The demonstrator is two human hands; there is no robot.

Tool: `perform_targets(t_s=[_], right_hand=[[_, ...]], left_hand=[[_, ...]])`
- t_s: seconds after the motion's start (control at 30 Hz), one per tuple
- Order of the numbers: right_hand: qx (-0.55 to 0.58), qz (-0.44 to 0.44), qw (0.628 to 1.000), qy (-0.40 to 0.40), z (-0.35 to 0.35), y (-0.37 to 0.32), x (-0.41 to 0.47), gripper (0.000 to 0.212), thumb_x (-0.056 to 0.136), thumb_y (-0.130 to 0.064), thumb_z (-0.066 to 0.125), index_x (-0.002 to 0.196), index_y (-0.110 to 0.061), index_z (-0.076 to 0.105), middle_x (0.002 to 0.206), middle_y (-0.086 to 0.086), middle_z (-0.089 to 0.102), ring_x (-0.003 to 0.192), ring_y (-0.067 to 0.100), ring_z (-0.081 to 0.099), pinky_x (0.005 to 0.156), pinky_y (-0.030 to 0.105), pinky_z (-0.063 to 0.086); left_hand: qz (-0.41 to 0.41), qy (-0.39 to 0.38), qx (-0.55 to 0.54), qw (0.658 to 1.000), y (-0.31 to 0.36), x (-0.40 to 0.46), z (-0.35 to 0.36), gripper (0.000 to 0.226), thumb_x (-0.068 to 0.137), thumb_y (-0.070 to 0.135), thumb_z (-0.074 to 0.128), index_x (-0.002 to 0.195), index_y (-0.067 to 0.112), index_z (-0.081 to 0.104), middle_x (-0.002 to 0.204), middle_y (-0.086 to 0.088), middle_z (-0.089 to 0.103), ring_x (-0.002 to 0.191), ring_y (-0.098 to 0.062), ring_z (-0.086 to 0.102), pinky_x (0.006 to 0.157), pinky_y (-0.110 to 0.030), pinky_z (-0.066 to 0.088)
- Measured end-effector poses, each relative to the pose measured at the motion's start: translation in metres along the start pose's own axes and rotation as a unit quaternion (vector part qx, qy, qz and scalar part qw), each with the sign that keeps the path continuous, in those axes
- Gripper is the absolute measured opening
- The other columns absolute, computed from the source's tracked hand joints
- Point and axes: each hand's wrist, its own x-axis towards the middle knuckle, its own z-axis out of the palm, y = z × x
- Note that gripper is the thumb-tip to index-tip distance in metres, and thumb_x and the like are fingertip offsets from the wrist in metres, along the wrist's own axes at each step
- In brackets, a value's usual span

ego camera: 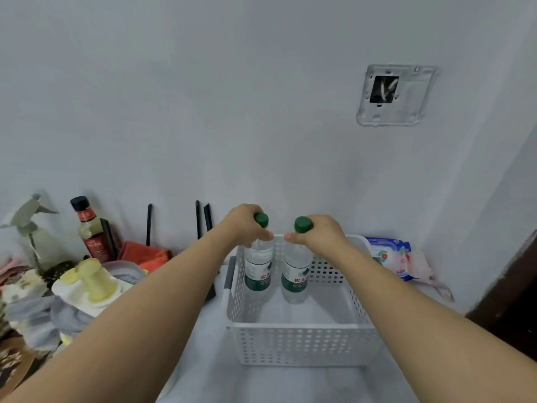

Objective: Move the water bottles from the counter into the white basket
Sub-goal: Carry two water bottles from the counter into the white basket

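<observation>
Two clear water bottles with green caps and green-white labels stand upright inside the white perforated basket (302, 341), at its far side. My left hand (244, 225) grips the neck of the left bottle (258, 269) just under its cap. My right hand (318, 232) grips the neck of the right bottle (295, 276) the same way. The bottles' bases appear to be at or near the basket floor. The bottles stand side by side, a small gap apart.
Left of the basket lie a dark sauce bottle (90, 231), a grey spray bottle (32, 228), a yellow-lidded container (90, 282) and cloths. A wet-wipes pack (392, 257) lies at the right by the wall. A dark door edge (511, 301) stands far right.
</observation>
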Motion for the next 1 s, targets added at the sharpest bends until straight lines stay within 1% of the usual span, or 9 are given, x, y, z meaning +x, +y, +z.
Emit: perform_targets(t_s=[0.1, 0.17, 0.23, 0.4, 0.5, 0.67, 0.73, 0.87, 1.0], right_hand=[[-0.005, -0.008, 1.0, -0.006, 0.009, 0.0, 0.006, 0.031, 0.067, -0.032, 0.086, 0.073, -0.012, 0.063, 0.07, -0.001, 0.059, 0.065, 0.017, 0.052, 0.06, 0.031, 0.045], [-0.014, -0.009, 1.0, -0.004, 0.014, 0.001, 0.009, 0.033, 0.066, -0.031, 0.087, 0.082, -0.009, 0.067, 0.077, 0.002, 0.066, 0.069, 0.017, 0.056, 0.065, 0.034, 0.05], [-0.024, -0.014, 1.0, -0.008, 0.019, 0.003, 0.011, 0.031, 0.065, -0.029, 0.087, 0.08, -0.01, 0.068, 0.076, 0.001, 0.068, 0.068, 0.016, 0.057, 0.065, 0.032, 0.05], [-0.047, -0.019, 0.999, -0.009, 0.031, 0.012, 0.014, 0.032, 0.064, -0.03, 0.087, 0.081, -0.012, 0.066, 0.075, 0.0, 0.065, 0.067, 0.016, 0.056, 0.066, 0.031, 0.048], [-0.051, -0.026, 0.998, -0.003, 0.035, 0.014, 0.016, 0.031, 0.065, -0.031, 0.086, 0.08, -0.014, 0.065, 0.074, -0.002, 0.063, 0.066, 0.016, 0.055, 0.065, 0.031, 0.047], [-0.039, -0.028, 0.999, 0.004, 0.04, 0.019, 0.013, 0.029, 0.071, -0.032, 0.081, 0.081, -0.018, 0.059, 0.074, -0.006, 0.058, 0.065, 0.012, 0.051, 0.057, 0.028, 0.039], [-0.017, -0.023, 1.0, -0.008, 0.038, 0.019, 0.009, 0.032, 0.073, -0.033, 0.081, 0.094, -0.021, 0.061, 0.089, -0.006, 0.062, 0.08, 0.014, 0.057, 0.065, 0.029, 0.042], [-0.008, -0.014, 1.0, -0.009, 0.012, 0.012, -0.011, 0.066, 0.078, -0.036, 0.077, 0.134, -0.017, 0.049, 0.133, 0.0, 0.054, 0.118, 0.019, 0.052, 0.093, 0.033, 0.043], [-0.074, -0.039, 0.995, 0.058, -0.039, 0.003, -0.04, 0.061, 0.089, -0.037, 0.063, 0.142, -0.017, 0.041, 0.147, 0.003, 0.044, 0.13, 0.019, 0.044, 0.097, 0.027, 0.034]], left_hand=[[-0.012, -0.015, 0.028, 0.999, -0.005, 0.004, 0.0, 0.03, 0.079, 0.012, 0.081, 0.1, 0.011, 0.06, 0.087, -0.005, 0.061, 0.066, -0.025, 0.066, 0.073, -0.043, 0.062], [-0.013, -0.017, 0.038, 0.999, -0.009, 0.006, 0.003, 0.029, 0.08, 0.01, 0.08, 0.1, 0.012, 0.059, 0.09, -0.006, 0.06, 0.068, -0.027, 0.067, 0.069, -0.04, 0.062], [-0.015, -0.019, 0.053, 0.998, -0.011, 0.007, 0.006, 0.03, 0.081, 0.009, 0.079, 0.104, 0.011, 0.059, 0.093, -0.007, 0.06, 0.069, -0.027, 0.067, 0.061, -0.034, 0.061], [-0.009, -0.017, 0.086, 0.996, -0.017, 0.012, 0.007, 0.031, 0.083, 0.012, 0.076, 0.109, 0.011, 0.059, 0.096, -0.007, 0.06, 0.074, -0.025, 0.063, 0.07, -0.036, 0.059], [0.007, -0.012, 0.116, 0.993, -0.018, 0.015, 0.008, 0.034, 0.085, 0.017, 0.074, 0.113, 0.011, 0.057, 0.098, -0.005, 0.057, 0.073, -0.019, 0.054, 0.064, -0.031, 0.05], [0.007, -0.024, 0.105, 0.994, -0.021, 0.018, 0.015, 0.031, 0.088, 0.017, 0.069, 0.113, 0.013, 0.052, 0.103, -0.007, 0.057, 0.071, -0.02, 0.055, 0.054, -0.028, 0.051], [0.014, -0.018, 0.128, 0.991, -0.02, 0.016, 0.016, 0.036, 0.087, 0.017, 0.068, 0.119, 0.013, 0.051, 0.11, -0.009, 0.059, 0.081, -0.022, 0.055, 0.064, -0.03, 0.049], [0.054, 0.043, 0.194, 0.979, -0.006, 0.005, 0.003, 0.052, 0.092, 0.022, 0.061, 0.139, 0.011, 0.042, 0.131, -0.013, 0.051, 0.106, -0.028, 0.054, 0.08, -0.033, 0.046], [0.184, 0.159, 0.305, 0.921, 0.028, -0.003, -0.008, 0.047, 0.097, 0.031, 0.052, 0.139, 0.01, 0.042, 0.138, -0.011, 0.046, 0.12, -0.031, 0.047, 0.088, -0.042, 0.05]])
